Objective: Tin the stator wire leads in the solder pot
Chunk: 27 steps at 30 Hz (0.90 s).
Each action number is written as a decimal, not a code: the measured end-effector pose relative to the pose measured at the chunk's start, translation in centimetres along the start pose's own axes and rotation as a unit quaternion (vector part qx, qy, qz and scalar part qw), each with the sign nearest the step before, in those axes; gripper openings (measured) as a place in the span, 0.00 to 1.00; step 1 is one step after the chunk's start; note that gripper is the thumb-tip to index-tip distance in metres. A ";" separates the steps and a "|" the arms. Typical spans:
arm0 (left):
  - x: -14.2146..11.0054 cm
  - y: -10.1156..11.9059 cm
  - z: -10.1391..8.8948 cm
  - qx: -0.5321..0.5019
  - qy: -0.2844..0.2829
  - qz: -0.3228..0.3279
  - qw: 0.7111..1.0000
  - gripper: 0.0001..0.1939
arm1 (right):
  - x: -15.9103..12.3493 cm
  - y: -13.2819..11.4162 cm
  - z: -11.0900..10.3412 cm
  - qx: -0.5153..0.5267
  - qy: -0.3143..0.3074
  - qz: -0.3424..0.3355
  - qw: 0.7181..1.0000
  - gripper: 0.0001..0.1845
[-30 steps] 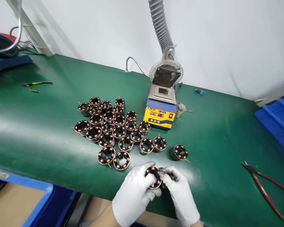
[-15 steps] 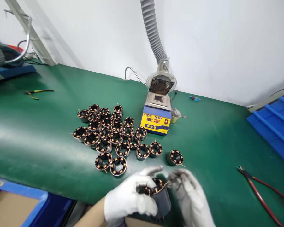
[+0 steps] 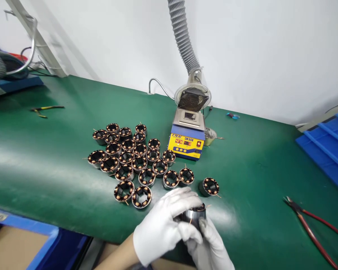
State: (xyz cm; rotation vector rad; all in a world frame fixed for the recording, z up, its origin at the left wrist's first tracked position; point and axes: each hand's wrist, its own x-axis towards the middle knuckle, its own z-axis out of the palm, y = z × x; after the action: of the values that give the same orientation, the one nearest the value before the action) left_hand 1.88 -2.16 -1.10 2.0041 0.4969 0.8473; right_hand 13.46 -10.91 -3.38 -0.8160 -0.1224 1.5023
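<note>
A dark motor stator [image 3: 195, 216] with copper windings is held near the table's front edge, its wound top tilted away from me. My left hand [image 3: 165, 221], in a white glove, wraps over its left side, fingers across the top and thumb at the front. My gloved right hand [image 3: 211, 242] grips the same stator from the right and below, thumb against its side. A short copper wire sticks out at the upper right. A single stator [image 3: 210, 186] stands just beyond my hands. Several more stators [image 3: 139, 164] stand grouped to the left, windings up.
A yellow-blue solder pot [image 3: 186, 144] with a lit display stands behind, under an extraction hose [image 3: 183, 37]. Red-handled cutters [image 3: 312, 225] lie at right, yellow-handled pliers [image 3: 47, 108] at far left. A small tin [image 3: 210, 137] and blue crates [image 3: 329, 146] are also there.
My right hand has moved from the wire end to the stator's lower right side. The stator has been turned, showing its outer wall. My left hand now reaches over its top.
</note>
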 end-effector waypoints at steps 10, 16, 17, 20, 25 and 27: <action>1.4 -0.1 -0.6 -0.223 0.081 -0.179 0.955 0.10 | -0.4 -0.1 0.8 -0.015 -0.075 0.029 0.997 0.20; -0.4 -0.5 -1.4 -0.192 0.009 -0.181 0.964 0.29 | -0.3 -0.9 0.7 0.058 -0.061 0.101 0.991 0.21; -0.5 -0.4 -1.2 -0.163 -0.024 -0.159 0.973 0.37 | -0.3 -0.9 0.7 0.060 -0.045 0.098 0.992 0.20; 0.1 0.2 -0.3 -0.115 -0.017 -0.137 0.984 0.33 | -0.3 -0.6 0.8 0.051 -0.016 0.080 0.995 0.16; 2.0 0.9 0.7 -0.188 0.090 -0.179 0.961 0.08 | -0.5 -0.1 1.2 0.037 -0.037 0.055 0.997 0.15; 2.0 1.0 0.6 -0.257 0.169 -0.231 0.923 0.11 | -0.7 -0.3 1.5 0.039 -0.056 0.071 0.995 0.17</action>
State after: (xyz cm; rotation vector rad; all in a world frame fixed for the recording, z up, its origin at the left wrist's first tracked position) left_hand 3.72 -1.82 0.23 1.1958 0.8091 0.9075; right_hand 12.82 -10.90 -1.87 -0.6886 -0.0908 1.6766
